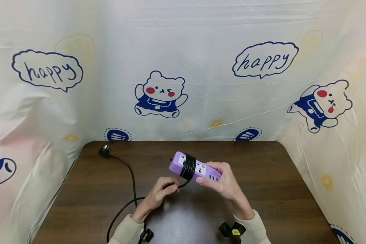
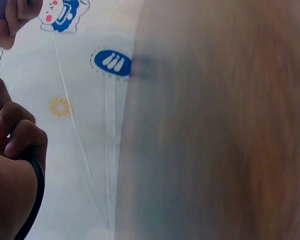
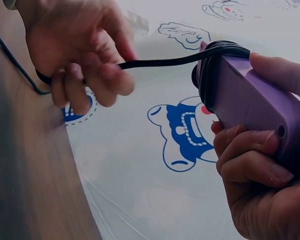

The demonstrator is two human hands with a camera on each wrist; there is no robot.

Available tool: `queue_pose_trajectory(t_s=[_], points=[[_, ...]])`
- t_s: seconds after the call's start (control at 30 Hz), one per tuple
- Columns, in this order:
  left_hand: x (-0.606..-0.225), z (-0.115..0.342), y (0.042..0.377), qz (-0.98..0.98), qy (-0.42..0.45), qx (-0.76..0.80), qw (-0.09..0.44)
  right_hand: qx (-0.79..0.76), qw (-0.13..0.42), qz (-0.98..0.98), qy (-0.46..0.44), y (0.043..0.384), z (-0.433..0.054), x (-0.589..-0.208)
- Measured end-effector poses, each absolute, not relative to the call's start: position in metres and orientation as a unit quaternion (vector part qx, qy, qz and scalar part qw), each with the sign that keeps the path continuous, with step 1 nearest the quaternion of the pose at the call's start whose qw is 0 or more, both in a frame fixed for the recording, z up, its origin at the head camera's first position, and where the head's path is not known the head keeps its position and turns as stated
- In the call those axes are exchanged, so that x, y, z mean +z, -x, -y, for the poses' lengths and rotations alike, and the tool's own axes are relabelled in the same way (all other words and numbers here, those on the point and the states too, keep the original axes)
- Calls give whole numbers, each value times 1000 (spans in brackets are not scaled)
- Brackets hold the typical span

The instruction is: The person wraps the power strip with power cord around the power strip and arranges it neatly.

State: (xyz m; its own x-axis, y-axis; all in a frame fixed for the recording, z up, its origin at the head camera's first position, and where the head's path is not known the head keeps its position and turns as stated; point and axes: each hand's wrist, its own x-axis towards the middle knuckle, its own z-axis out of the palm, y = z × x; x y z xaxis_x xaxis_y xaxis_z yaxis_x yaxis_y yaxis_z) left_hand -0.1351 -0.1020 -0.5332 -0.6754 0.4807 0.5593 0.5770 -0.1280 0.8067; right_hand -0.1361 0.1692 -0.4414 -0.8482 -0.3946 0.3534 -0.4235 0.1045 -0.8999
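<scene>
Tabletop (image 1: 268, 193); left hand (image 1: 158, 192) curled round cable (image 1: 188, 167)

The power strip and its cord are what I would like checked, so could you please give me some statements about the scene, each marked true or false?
1. The right hand holds the strip. True.
2. The strip is green. False: it is purple.
3. The left hand grips the cord. True.
4. The cord is fully unwound from the strip. False: several turns wrap round it.
5. The plug lies on the table. True.
6. The plug is at the table's right edge. False: it lies near the far left corner.
</scene>
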Motion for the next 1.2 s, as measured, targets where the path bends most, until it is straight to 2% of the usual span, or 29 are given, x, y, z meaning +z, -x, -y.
queue_pose_trajectory(t_s=[0.23,0.47,0.87,1.07,1.2], points=[[-533,115,143,706,401,-582,46,611,30,743,-273,139,-174,-438],[-535,121,147,711,387,-586,29,613,33,741,-271,141,-176,-436],[-518,112,140,782,261,-566,1,604,8,739,-297,138,-168,-436],[-518,111,139,805,222,-550,25,598,-24,742,-303,133,-160,-440],[-520,114,140,819,243,-515,68,592,-43,743,-311,130,-154,-444]])
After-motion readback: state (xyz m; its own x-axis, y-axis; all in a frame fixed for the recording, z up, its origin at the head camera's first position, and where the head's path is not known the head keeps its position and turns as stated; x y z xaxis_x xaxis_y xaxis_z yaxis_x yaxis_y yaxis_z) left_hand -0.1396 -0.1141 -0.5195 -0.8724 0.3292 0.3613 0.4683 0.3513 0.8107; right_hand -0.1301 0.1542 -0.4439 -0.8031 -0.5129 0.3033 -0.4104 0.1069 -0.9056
